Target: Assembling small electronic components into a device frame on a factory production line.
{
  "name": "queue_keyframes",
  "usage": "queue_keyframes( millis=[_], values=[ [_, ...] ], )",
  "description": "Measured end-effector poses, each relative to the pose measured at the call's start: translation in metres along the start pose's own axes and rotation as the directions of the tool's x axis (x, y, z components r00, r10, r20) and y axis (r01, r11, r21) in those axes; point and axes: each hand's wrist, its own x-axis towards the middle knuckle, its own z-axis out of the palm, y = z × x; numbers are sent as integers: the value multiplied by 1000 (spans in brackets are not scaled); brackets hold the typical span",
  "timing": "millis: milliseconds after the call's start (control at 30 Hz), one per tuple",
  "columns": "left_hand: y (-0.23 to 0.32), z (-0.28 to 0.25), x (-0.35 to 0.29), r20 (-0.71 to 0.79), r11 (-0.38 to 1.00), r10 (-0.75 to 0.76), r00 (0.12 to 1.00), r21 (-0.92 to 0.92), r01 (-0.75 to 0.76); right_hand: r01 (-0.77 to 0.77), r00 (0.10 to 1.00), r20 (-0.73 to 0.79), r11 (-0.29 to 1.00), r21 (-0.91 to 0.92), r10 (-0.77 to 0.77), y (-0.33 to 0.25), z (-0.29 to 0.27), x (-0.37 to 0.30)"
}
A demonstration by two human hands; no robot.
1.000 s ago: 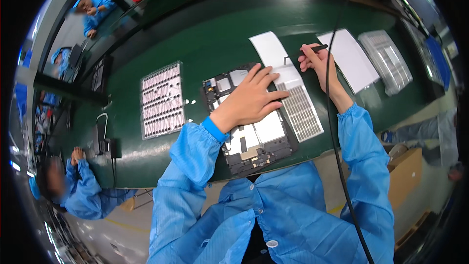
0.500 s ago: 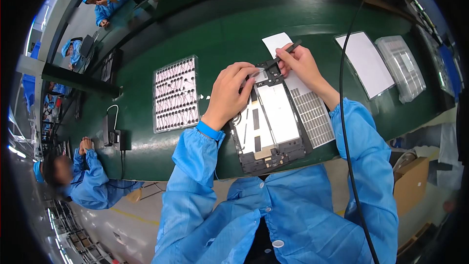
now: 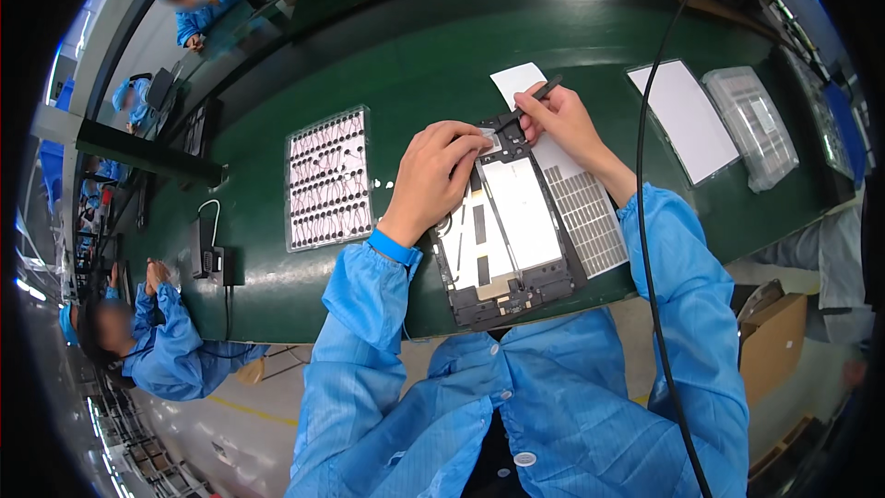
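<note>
In front of me lies an opened tablet-like device (image 3: pixel 536 212), with a black frame and pale, shiny panels inside. My left hand (image 3: pixel 437 177) reaches over its upper left part, thumb and fingers pinched by a small whitish patch; what they hold, if anything, is too small to tell. At the device's top end, my right hand (image 3: pixel 561 122) grips black tweezers (image 3: pixel 550 86) like a pen, their tips low at the black frame. Under the device's right side is a sheet of small grey rectangular labels (image 3: pixel 586 219), partly covered.
A clear tray of small black wired parts (image 3: pixel 327 180) lies left. White paper (image 3: pixel 518 83) is beyond my hands; a white sheet (image 3: pixel 685 120) and clear plastic boxes (image 3: pixel 751 129) lie right. A black cable (image 3: pixel 646 221) hangs across the view. Co-workers sit at left.
My left fingertips have closed in slightly over the whitish patch on the device. The right hand and tweezers stay at the top end with little movement.
</note>
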Motion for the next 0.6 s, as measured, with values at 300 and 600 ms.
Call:
queue_keyframes(
  millis=[300, 600],
  values=[
    [-1, 0, 1, 32, 995, 78, 996, 66, -80, 107, 993, -40, 993, -49, -109, -3, 10, -3],
    [-9, -20, -10, 10, 983, 142, 990, 119, -142, 412, 870, -169, 871, -268, -463, 3, 5, -12]
  ],
)
